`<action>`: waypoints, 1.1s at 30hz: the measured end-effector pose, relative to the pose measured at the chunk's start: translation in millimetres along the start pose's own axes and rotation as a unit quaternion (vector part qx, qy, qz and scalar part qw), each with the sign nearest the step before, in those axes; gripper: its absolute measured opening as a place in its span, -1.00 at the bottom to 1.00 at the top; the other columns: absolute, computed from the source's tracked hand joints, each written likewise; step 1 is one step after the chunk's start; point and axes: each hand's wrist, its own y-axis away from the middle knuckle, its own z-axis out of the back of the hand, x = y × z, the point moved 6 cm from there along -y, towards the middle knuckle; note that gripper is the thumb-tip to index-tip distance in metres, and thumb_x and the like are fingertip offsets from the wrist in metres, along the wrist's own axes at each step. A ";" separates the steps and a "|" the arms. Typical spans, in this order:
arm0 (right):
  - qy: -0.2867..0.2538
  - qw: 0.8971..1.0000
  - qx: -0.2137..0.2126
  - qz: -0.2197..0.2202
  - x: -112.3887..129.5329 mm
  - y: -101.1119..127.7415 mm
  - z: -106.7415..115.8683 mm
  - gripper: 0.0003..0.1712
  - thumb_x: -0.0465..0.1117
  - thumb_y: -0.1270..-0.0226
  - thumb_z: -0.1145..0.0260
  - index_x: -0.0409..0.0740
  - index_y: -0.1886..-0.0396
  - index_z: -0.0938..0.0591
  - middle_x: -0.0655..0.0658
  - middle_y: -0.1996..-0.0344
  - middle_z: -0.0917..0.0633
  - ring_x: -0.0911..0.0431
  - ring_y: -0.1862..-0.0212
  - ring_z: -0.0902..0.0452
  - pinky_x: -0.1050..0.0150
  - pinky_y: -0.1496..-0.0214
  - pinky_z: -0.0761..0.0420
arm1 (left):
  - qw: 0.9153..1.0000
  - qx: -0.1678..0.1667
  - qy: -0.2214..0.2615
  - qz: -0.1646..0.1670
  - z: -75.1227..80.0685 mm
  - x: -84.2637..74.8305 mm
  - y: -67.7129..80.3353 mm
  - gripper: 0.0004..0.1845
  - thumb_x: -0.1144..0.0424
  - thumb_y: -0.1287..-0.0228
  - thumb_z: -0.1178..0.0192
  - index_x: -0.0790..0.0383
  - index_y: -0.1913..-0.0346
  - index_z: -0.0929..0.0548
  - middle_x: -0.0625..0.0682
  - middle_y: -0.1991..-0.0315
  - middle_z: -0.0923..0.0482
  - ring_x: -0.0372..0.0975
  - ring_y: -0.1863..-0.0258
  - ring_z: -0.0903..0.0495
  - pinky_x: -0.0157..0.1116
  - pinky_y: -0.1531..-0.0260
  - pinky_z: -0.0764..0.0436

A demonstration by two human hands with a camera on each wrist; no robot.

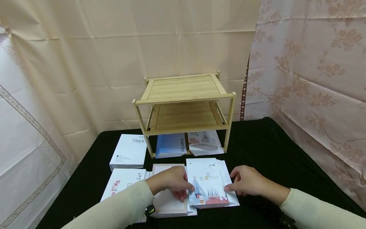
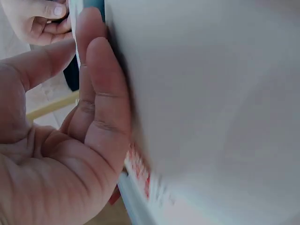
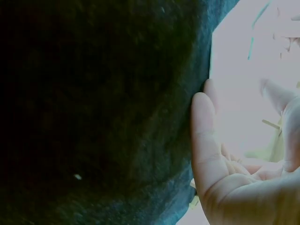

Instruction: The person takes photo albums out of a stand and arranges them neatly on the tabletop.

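A white book with a blue tent picture [image 1: 208,183] lies on top of a stack on the black cloth, front centre. My left hand [image 1: 173,181] reaches over a neighbouring stack with a plain pale cover [image 1: 169,202]; its thumb is at the tent book's left edge. In the left wrist view its fingers [image 2: 105,70] are nearly straight, the thumb apart from them. At the right edge of the same stack is my right hand [image 1: 250,181], thumb by the cover. Its fingers [image 3: 204,131] extend along the white edge in the right wrist view.
A two-tier wooden rack [image 1: 183,99] stands behind the stacks. Beneath it lie a blue POLAROID book [image 1: 170,144] and a pale illustrated book [image 1: 205,143]. To the left are a white book [image 1: 128,151] and a stack with a red-pictured cover [image 1: 121,183].
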 end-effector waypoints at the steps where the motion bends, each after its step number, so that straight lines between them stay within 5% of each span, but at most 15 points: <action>1: 0.000 1.000 -0.004 0.000 0.4 -1.1 1.3 -0.27 0.05 0.02 -0.66 -0.21 -0.08 -0.60 -0.07 0.45 -0.68 0.07 0.46 -0.67 0.21 0.42 -0.72 | 1.000 -0.006 -0.011 0.000 3.3 0.0 -0.6 -0.76 0.15 -0.28 -0.45 0.23 0.37 -0.65 0.14 0.56 -0.75 -0.17 0.65 -0.71 -0.34 0.66 -0.68; 15: 0.017 0.998 -0.043 0.038 13.8 -16.1 19.8 -0.33 0.11 -0.09 -0.60 -0.23 -0.05 -0.62 -0.06 0.42 -0.67 0.07 0.42 -0.64 0.21 0.40 -0.66 | 0.994 -0.094 -0.064 0.008 42.1 -2.0 -11.0 -0.65 -0.02 -0.37 -0.35 0.23 0.36 -0.70 0.05 0.59 -0.73 -0.16 0.59 -0.71 -0.26 0.53 -0.72; 27: 0.011 0.997 -0.069 0.037 25.6 -33.6 33.4 -0.31 0.27 -0.24 -0.46 -0.26 -0.01 -0.65 -0.13 0.32 -0.72 0.04 0.31 -0.66 0.22 0.34 -0.65 | 0.984 -0.178 -0.009 -0.014 61.3 -12.1 -24.6 -0.68 0.01 -0.39 -0.34 0.23 0.12 -0.65 0.10 0.33 -0.70 -0.10 0.39 -0.70 -0.23 0.44 -0.72; 33: -0.043 0.997 -0.062 0.010 24.1 -42.6 35.3 -0.30 0.27 -0.29 -0.42 -0.28 -0.02 -0.66 -0.20 0.24 -0.73 0.01 0.25 -0.68 0.16 0.23 -0.76 | 0.978 -0.209 0.001 -0.028 66.5 -19.2 -30.6 -0.67 0.00 -0.39 -0.32 0.25 0.12 -0.74 0.05 0.30 -0.66 -0.16 0.40 -0.64 -0.29 0.46 -0.67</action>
